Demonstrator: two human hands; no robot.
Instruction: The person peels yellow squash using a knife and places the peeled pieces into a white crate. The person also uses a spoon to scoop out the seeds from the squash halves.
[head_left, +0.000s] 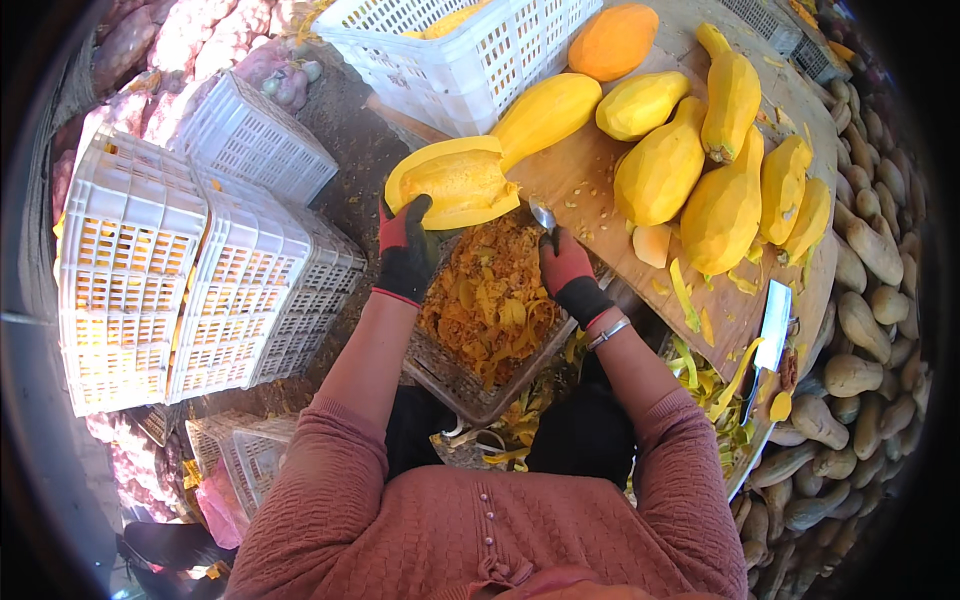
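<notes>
My left hand (405, 244), in a red and black glove, holds a hollowed piece of peeled yellow squash (450, 184) by its lower left side, cavity facing up. In my right hand (571, 274), gloved alike, is a metal spoon (542, 214), its bowl just right of the squash piece. Below and between both hands stands a crate (487, 409) filled with orange pulp, seeds and peel (495, 300). Several peeled yellow squashes (720, 217) lie on the wooden board (600, 240) to the right, beside an orange one (613, 42).
A cleaver (771, 330) lies at the board's right edge near peel strips. One white plastic crate (465, 75) stands beyond my hands; stacked crates (247, 292) stand at left. Unpeeled squashes (855, 375) are piled at right, and filled net bags (202, 37) lie at upper left.
</notes>
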